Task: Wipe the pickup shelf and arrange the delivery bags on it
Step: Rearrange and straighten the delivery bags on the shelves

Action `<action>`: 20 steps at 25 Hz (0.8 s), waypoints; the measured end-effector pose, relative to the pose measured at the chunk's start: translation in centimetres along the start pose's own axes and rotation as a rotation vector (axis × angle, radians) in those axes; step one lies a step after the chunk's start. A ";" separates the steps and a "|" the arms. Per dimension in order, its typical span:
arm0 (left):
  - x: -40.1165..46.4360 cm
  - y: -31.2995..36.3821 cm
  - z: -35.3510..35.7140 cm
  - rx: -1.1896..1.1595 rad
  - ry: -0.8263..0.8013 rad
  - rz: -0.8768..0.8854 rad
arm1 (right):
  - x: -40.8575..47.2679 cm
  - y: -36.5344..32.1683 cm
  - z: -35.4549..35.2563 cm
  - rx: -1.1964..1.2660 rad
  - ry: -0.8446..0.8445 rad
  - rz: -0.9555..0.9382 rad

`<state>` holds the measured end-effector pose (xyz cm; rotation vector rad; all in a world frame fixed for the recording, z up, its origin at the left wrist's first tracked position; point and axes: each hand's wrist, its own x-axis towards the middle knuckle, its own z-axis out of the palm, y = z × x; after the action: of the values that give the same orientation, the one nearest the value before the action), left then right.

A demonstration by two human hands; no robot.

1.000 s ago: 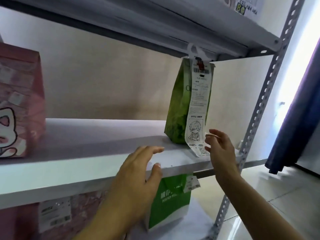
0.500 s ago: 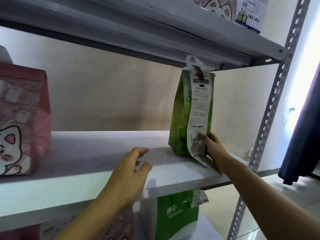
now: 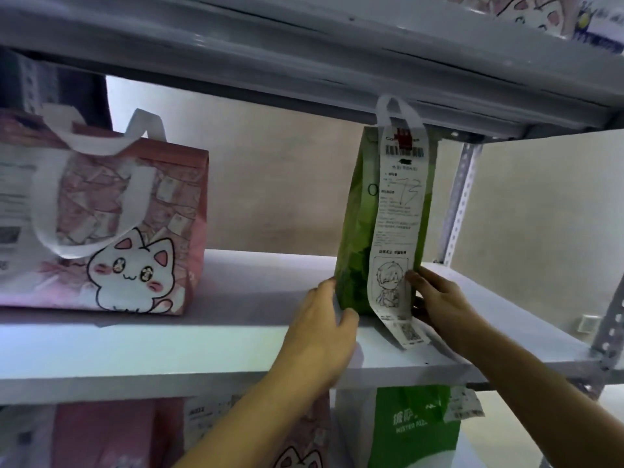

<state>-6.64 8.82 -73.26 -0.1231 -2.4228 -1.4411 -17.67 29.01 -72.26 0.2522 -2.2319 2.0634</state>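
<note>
Both hands flank the base of the green delivery bag (image 3: 358, 238), which stands upright on the white pickup shelf (image 3: 169, 346). Left hand (image 3: 320, 332): fingers laid against the bag's left side, thumb curled round its lower front corner, so the bag is gripped. Right hand (image 3: 442, 305): fingers extended along the bag's right side, thumb toward the front edge; whether it clasps or merely presses cannot be told. Between the hands hangs a long receipt (image 3: 395, 231), fixed near the bag's top and trailing past its base onto the shelf. Below the hands, on the lower shelf, stand a green-and-white bag (image 3: 412, 430) and further pink bags, partly hidden. Well to the left of the left hand, on the same shelf, sits a pink cat-print bag (image 3: 135, 238) with white handles. Beyond the right hand rises a perforated upright (image 3: 459, 204). Above the hands runs the grey upper shelf (image 3: 304, 55).
</note>
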 end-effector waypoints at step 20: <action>-3.3 -3.9 -9.4 0.070 0.210 -0.036 | -6.5 -2.1 14.1 -0.190 -0.102 -0.140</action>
<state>-2.30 -0.94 -73.45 0.0846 -2.3106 -1.3112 -10.32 15.17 -72.51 0.4921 -2.3733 1.7926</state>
